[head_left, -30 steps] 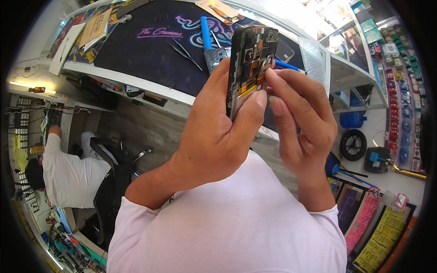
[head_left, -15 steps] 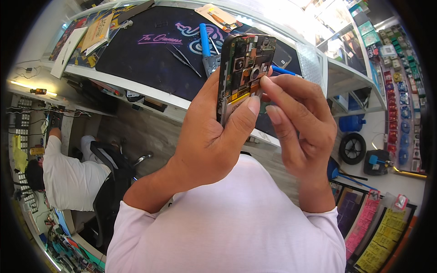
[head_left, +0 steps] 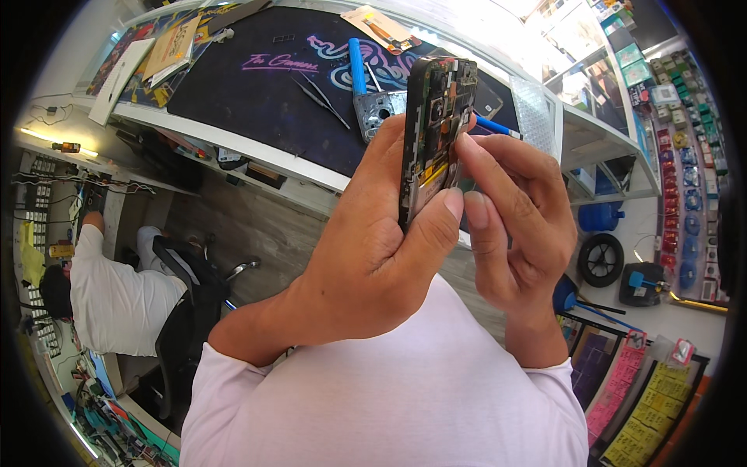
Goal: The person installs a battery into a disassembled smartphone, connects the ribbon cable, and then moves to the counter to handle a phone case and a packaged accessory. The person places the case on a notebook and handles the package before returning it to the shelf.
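Observation:
A smartphone [head_left: 440, 124] with its back off stands nearly upright in my left hand [head_left: 369, 249], edge turned partly toward me. Its circuit parts and a yellow strip over the battery show. My left thumb presses along the lower battery area, and the other fingers wrap behind the phone. At the phone's right edge, my right hand [head_left: 521, 210] has its index fingertip touching or very close to the parts. The right thumb is bent, with a gap between it and the index finger. No held thing can be made out there.
On the black mat [head_left: 226, 93] lie tweezers [head_left: 323, 101], a blue-handled tool [head_left: 357, 66], a grey phone frame part [head_left: 380, 109] and another blue tool [head_left: 498, 127]. Bubble wrap [head_left: 535, 117] lies at right. A person in white [head_left: 128, 296] sits at left on a black chair [head_left: 187, 288].
The phone and my left hand have shifted slightly right, and the phone has turned more edge-on. My right hand stays close beside it. More of the grey frame part shows on the mat.

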Demonstrator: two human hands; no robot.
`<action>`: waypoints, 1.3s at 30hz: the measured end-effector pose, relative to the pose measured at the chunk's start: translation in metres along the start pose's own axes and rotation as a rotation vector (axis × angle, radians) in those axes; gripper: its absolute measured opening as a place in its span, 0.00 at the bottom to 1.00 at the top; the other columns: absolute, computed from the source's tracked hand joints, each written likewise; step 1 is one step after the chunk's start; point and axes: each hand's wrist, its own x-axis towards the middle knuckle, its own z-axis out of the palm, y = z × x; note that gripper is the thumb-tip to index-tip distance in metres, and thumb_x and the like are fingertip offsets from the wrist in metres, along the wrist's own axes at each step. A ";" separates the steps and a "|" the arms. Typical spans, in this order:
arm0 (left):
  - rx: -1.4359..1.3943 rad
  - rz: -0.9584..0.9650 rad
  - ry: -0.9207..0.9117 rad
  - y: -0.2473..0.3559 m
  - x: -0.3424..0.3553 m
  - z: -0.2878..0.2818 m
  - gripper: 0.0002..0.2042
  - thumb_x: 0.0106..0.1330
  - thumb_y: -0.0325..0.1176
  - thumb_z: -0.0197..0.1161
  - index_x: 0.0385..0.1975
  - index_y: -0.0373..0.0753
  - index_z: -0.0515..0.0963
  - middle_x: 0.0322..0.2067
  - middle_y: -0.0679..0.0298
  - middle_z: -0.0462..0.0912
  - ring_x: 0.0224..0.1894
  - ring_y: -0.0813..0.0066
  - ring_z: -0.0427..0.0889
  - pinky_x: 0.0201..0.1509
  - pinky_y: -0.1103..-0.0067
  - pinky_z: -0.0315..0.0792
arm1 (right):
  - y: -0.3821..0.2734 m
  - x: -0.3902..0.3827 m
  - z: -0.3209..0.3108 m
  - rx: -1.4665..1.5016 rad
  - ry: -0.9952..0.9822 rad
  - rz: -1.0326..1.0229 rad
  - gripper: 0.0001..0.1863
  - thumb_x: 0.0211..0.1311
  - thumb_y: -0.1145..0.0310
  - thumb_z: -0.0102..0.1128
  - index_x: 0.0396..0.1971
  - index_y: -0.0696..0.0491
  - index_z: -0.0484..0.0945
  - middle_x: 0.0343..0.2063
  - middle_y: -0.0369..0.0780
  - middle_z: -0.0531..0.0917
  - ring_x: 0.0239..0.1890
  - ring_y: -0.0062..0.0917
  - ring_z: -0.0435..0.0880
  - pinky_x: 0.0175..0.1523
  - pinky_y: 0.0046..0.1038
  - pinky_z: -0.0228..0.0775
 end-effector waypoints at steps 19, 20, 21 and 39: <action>-0.148 0.004 0.063 -0.004 -0.001 0.003 0.21 0.77 0.28 0.55 0.67 0.27 0.67 0.54 0.53 0.80 0.55 0.71 0.80 0.61 0.74 0.75 | -0.008 -0.010 0.004 -0.016 0.043 0.043 0.22 0.61 0.78 0.68 0.58 0.57 0.86 0.51 0.49 0.82 0.49 0.33 0.85 0.53 0.30 0.83; -0.142 0.007 0.038 -0.003 -0.001 0.001 0.22 0.78 0.28 0.54 0.68 0.27 0.66 0.57 0.52 0.78 0.57 0.70 0.80 0.62 0.73 0.75 | -0.008 -0.009 0.004 -0.015 0.042 0.038 0.23 0.61 0.78 0.68 0.58 0.57 0.86 0.51 0.49 0.82 0.49 0.33 0.85 0.53 0.30 0.83; -0.103 0.009 0.022 -0.002 -0.002 0.000 0.22 0.79 0.28 0.53 0.69 0.28 0.65 0.60 0.51 0.76 0.59 0.69 0.79 0.62 0.73 0.76 | -0.009 -0.009 0.004 -0.014 0.038 0.043 0.23 0.61 0.78 0.68 0.58 0.57 0.86 0.51 0.49 0.82 0.49 0.33 0.85 0.53 0.30 0.83; -0.051 0.019 0.044 -0.003 0.002 -0.010 0.21 0.77 0.27 0.54 0.68 0.28 0.66 0.56 0.55 0.78 0.57 0.74 0.79 0.63 0.75 0.73 | -0.011 0.015 0.001 -0.133 -0.055 -0.081 0.19 0.59 0.81 0.66 0.51 0.62 0.88 0.46 0.46 0.84 0.44 0.31 0.84 0.48 0.29 0.78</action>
